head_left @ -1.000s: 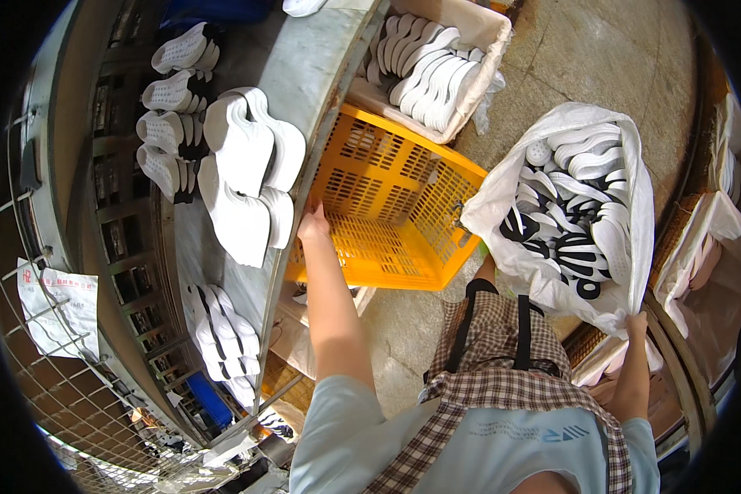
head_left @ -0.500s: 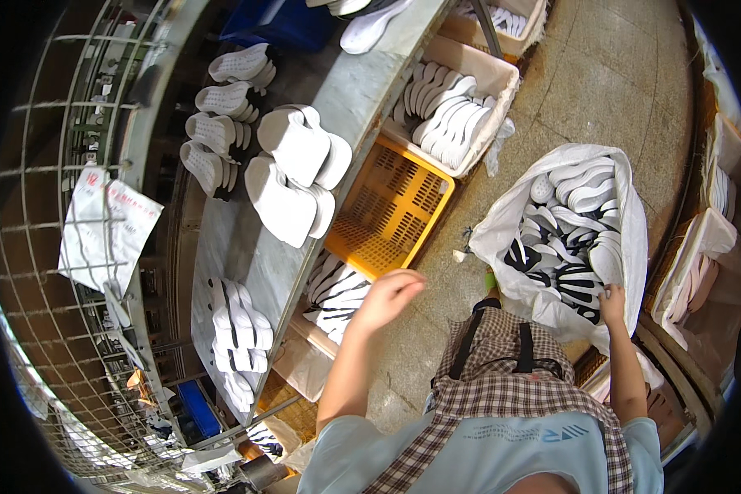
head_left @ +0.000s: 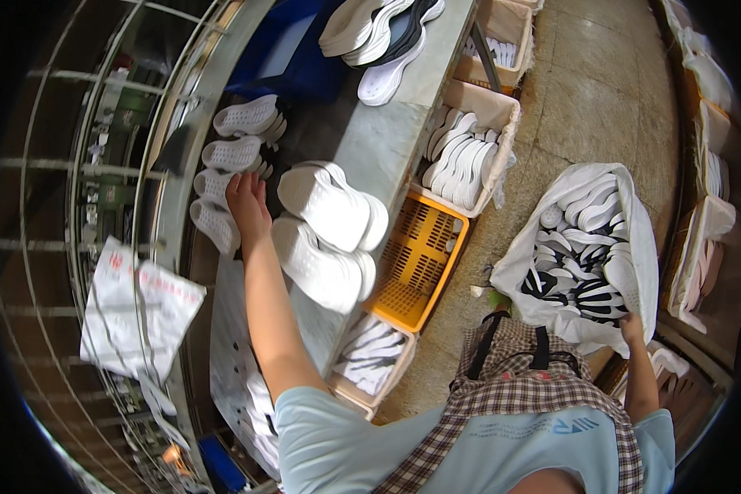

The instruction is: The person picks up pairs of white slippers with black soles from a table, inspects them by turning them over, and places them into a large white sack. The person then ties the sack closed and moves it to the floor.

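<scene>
My left hand (head_left: pixel 249 200) reaches over the workbench to the small stacks of white shoe soles (head_left: pixel 233 154) along its far left side. Its fingers are stretched out and touch or nearly touch one stack (head_left: pixel 213 186); nothing shows gripped in them. Beside that forearm lie larger white soles (head_left: pixel 325 203), stacked in two groups. On my right, a white sack (head_left: pixel 509 276) full of white and black soles (head_left: pixel 597 247) stands open on the floor. My right hand (head_left: pixel 632 328) is closed on the sack's near right rim; its fingertips are partly hidden.
Beside the grey bench top (head_left: pixel 379 144) stand a yellow plastic crate (head_left: pixel 426 263) and lined bins of soles (head_left: pixel 461 169). A blue bin (head_left: pixel 300 62) sits at the back. Wire mesh with a hanging white sheet (head_left: pixel 140 309) runs along the left; more bins (head_left: pixel 700 255) line the right.
My left hand has moved from above the yellow crate's near edge, up and left, to the small sole stacks. My right hand remains at the sack's rim. The whole view has shifted.
</scene>
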### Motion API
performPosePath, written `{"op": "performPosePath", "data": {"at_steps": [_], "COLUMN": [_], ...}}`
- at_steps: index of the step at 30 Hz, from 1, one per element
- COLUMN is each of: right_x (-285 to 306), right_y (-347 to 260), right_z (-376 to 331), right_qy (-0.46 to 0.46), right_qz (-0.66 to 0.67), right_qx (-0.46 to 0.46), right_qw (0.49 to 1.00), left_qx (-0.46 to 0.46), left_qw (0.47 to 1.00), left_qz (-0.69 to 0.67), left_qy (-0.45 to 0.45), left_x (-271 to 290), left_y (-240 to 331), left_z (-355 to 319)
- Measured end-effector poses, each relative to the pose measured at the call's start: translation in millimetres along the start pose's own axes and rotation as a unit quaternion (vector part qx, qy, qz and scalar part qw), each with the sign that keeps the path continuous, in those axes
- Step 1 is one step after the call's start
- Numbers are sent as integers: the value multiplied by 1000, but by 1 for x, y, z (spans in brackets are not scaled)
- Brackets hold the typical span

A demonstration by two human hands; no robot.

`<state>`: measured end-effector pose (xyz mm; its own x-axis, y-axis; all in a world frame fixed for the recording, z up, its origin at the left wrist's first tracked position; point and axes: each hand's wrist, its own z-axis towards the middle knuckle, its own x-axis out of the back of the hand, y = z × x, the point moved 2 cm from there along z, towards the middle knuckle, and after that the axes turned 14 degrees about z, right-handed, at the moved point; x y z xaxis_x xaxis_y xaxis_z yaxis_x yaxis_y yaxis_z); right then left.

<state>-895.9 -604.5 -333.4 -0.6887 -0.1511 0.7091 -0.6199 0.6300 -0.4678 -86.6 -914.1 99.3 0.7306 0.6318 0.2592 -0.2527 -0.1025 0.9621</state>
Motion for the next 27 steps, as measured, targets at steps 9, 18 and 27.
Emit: {"op": "performPosePath", "data": {"at_steps": [9,18,27], "right_x": [-41,-64,-39], "right_y": [-48,-82,-179], "right_z": [-64,-77,-15], "right_qy": [-27,-81,-81], "right_qz": [103,54,113], "right_qx": [-21,-15,167], "right_qw": [994,995,976], "left_qx": [93,184,463], "left_qw": [968,978,779], "left_qz": [233,-95,-422], "left_qy": [-9,-1,-10], "left_x": [9,-9,4], "left_y": [-146,-138,-14], "left_z": [207,221,61]}}
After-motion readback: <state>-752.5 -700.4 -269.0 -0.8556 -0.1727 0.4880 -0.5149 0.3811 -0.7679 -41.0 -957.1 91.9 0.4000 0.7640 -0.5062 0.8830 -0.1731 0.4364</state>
